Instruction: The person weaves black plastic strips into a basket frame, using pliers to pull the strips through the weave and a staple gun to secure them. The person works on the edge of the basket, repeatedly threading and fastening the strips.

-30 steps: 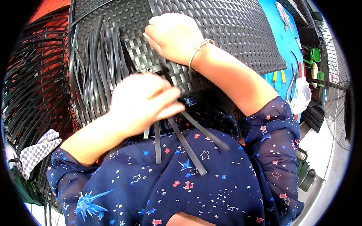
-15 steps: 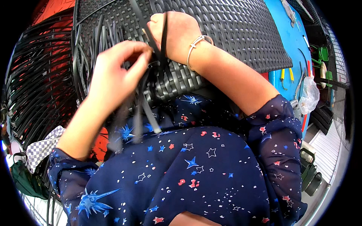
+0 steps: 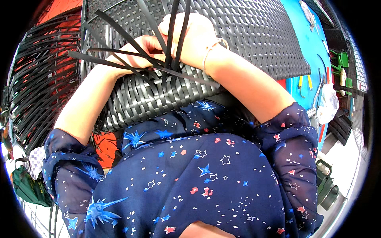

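A dark grey woven plastic panel [image 3: 254, 43] lies in front of me, its near edge bent down towards my lap. Loose black flat strips [image 3: 119, 29] fan up and to the left from the weave, across both hands. My left hand [image 3: 137, 51] is closed, fingertips pinching among these strips, which partly hide it. Right beside it, my right hand [image 3: 190, 37] is curled closed with strips crossing its fingers. Its fingertips are turned away from view, and a thin bracelet [image 3: 210, 53] circles that wrist.
More long black strips [image 3: 43, 79] hang in rows at the left over a red surface [image 3: 59, 6]. On the right, a blue tabletop [image 3: 295, 16] carries yellow-handled pliers [image 3: 304, 84] and a clear plastic bag [image 3: 328, 104]. A dark green bag [image 3: 29, 186] sits at lower left.
My left hand has moved right and slightly up, close against the right hand. Strips that hung towards my lap now fan upward and leftward. My right hand has stayed nearly in place.
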The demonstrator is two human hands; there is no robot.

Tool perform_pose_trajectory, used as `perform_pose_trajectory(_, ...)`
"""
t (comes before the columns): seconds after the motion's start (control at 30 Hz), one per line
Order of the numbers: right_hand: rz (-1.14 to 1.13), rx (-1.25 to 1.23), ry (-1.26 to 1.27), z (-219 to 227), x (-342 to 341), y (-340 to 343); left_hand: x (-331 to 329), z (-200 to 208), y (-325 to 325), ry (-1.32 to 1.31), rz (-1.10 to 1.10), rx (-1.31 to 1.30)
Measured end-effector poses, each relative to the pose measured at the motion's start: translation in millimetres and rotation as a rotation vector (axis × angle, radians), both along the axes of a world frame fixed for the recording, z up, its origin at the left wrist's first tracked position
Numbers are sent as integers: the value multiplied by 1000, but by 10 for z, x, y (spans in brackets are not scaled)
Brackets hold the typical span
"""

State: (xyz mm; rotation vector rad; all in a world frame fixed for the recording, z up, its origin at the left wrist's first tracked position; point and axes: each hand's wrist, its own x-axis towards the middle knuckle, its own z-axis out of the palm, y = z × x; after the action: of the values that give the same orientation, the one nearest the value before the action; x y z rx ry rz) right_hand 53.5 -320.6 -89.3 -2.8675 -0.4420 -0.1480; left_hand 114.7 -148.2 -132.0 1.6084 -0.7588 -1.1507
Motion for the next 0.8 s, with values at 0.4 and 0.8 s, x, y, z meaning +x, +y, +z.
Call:
perform_pose_trajectory(0.4, -4, 401, -210, 6, 22, -88, -105, 189, -26, -439, 3, 194)
perform_pose_trajectory(0.8, 772, 900, 566, 63, -1177, 126, -262, 156, -54, -685, 121, -77)
